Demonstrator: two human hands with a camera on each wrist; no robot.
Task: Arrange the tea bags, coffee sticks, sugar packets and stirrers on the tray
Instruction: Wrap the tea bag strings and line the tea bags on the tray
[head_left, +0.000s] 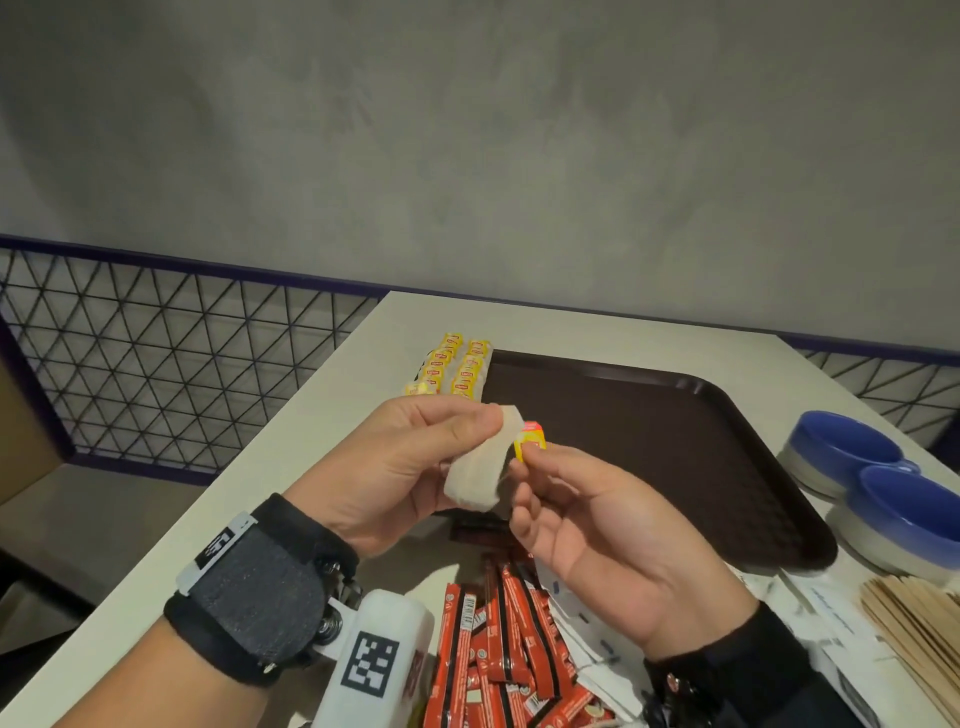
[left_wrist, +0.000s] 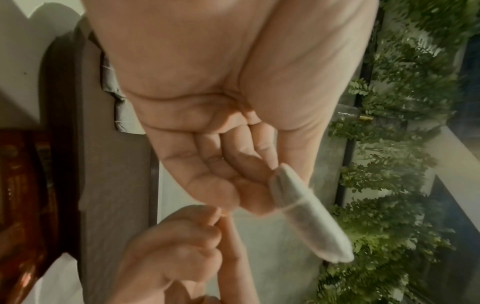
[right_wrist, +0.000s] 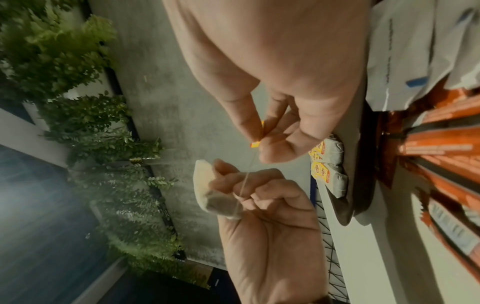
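Grey concrete wall and a diamond-mesh railing backed the pale tabletop (head_left: 322, 415), over which both hands were raised. Furthest left of the fingers, beyond them, two rows of yellow-tagged tea bags (head_left: 456, 366) lay just beside the left rim of the dark brown tray (head_left: 727, 415), whose visible bed held nothing. The left hand (head_left: 395, 462), palm turned inward and wrist cocked up, pinched a loose white tea bag (head_left: 480, 470) between thumb and curled fingers (right_wrist: 249, 183). A thin string (right_wrist: 246, 176) ran from the bag up to a small yellow-and-red tag (head_left: 530, 441), which the right hand (head_left: 613, 540) nipped between thumb and forefinger, the other fingers loosely curled. Below the fingers sat a heap of red coffee sticks (head_left: 498, 649), white sugar packets (head_left: 582, 634) to its right, then wooden stirrers (head_left: 919, 623) and two blue bowls (head_left: 857, 467) at far right. The tea-bag step seemed in hand: string and tag probably needed tidying against the bag, then laying it with its fellows or on the tray, gently, since the paper looked soft and crushable.
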